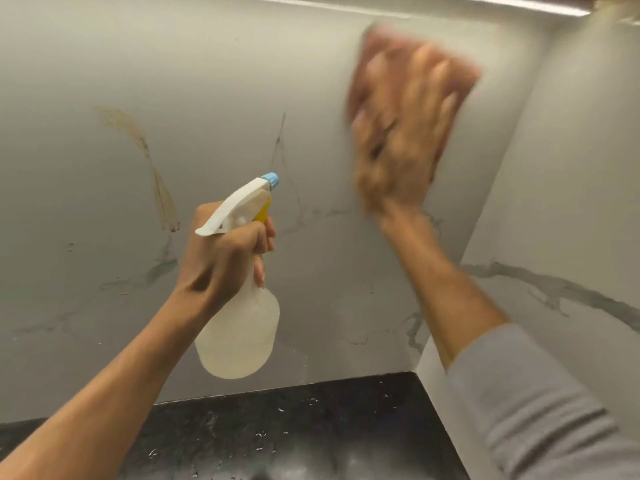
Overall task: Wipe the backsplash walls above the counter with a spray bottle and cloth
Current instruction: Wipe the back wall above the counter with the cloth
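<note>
My left hand [225, 258] grips the neck of a translucent spray bottle [239, 337] with a white trigger head, a yellow trigger and a blue nozzle aimed at the wall. The grey marbled backsplash [214, 81] fills the view ahead. My right hand [401, 133], blurred by motion, presses a pinkish cloth [460, 74] flat against the upper right part of the backsplash, near the corner. A brown streaky stain [145, 150] runs down the wall at the left, apart from both hands.
A black speckled counter [311, 427] with water droplets lies below the wall. A side wall [571, 168] with marble veining meets the backsplash at the right corner. A light strip [512, 3] runs along the top edge.
</note>
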Action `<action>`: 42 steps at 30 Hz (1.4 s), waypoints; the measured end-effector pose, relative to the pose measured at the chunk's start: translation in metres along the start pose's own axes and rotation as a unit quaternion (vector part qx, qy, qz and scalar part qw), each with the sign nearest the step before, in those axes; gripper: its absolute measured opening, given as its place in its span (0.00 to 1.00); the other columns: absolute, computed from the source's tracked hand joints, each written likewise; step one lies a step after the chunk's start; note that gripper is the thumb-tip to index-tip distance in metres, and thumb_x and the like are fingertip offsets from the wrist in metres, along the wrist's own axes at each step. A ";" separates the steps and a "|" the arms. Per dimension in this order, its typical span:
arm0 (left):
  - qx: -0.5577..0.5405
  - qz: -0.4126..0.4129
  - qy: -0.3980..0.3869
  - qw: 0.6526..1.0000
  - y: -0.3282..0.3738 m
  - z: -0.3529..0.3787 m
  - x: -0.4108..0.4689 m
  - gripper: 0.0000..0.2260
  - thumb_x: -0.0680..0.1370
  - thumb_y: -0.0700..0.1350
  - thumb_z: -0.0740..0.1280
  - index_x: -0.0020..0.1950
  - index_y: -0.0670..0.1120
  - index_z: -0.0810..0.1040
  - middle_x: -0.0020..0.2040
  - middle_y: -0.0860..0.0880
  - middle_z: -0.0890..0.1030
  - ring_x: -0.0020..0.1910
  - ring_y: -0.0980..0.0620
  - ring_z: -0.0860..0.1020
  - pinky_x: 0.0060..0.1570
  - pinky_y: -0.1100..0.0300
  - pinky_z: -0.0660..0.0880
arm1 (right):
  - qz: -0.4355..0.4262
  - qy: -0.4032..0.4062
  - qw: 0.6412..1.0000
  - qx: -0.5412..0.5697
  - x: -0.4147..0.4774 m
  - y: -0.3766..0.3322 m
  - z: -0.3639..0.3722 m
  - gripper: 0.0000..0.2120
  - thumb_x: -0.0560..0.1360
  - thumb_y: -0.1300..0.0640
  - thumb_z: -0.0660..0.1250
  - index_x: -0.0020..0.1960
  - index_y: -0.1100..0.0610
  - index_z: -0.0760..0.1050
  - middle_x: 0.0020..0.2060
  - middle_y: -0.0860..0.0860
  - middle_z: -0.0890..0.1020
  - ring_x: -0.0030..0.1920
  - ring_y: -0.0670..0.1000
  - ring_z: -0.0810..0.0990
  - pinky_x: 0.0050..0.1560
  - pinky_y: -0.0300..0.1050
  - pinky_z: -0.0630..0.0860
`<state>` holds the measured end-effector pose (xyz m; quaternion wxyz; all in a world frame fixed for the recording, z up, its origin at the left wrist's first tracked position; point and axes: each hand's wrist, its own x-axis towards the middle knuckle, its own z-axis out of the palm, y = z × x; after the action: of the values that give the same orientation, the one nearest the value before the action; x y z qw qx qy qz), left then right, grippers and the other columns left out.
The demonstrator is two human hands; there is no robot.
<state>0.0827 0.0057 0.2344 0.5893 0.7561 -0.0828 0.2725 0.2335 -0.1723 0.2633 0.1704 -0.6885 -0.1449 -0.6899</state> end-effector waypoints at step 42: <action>0.080 -0.024 0.125 0.989 -0.080 0.018 -0.055 0.09 0.67 0.38 0.59 0.36 0.31 0.70 0.30 0.30 0.72 0.25 0.31 0.73 0.25 0.38 0.71 | 0.124 -0.031 0.992 -0.020 -0.098 -0.022 0.003 0.29 0.84 0.44 0.53 0.81 0.39 0.45 0.78 0.59 0.57 0.81 0.60 0.50 0.78 0.64 0.45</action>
<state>0.0781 0.0011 0.1359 0.5392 0.7625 0.0312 0.3562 0.2261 -0.1474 0.1660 0.2359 -0.7255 -0.0501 -0.6446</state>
